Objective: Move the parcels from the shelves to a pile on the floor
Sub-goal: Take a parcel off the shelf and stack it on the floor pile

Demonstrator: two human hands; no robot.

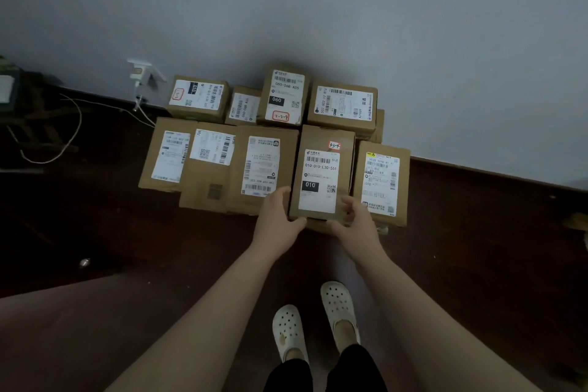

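Observation:
A pile of several brown cardboard parcels (264,165) with white labels lies on the dark floor against the grey wall. Both my hands hold one parcel (321,175), labelled 010, at its near end; it lies on the front row of the pile. My left hand (280,216) grips its near left corner with the thumb along the left side. My right hand (356,216) grips its near right corner. A yellow-marked parcel (381,181) sits right beside it. The back row holds the 060 parcel (284,95) among others.
My feet in white clogs (318,318) stand on the dark wood floor just behind the pile. A wall socket with a plug (141,71) and loose cables (70,137) lie at the left. Dark furniture (12,99) stands at the far left.

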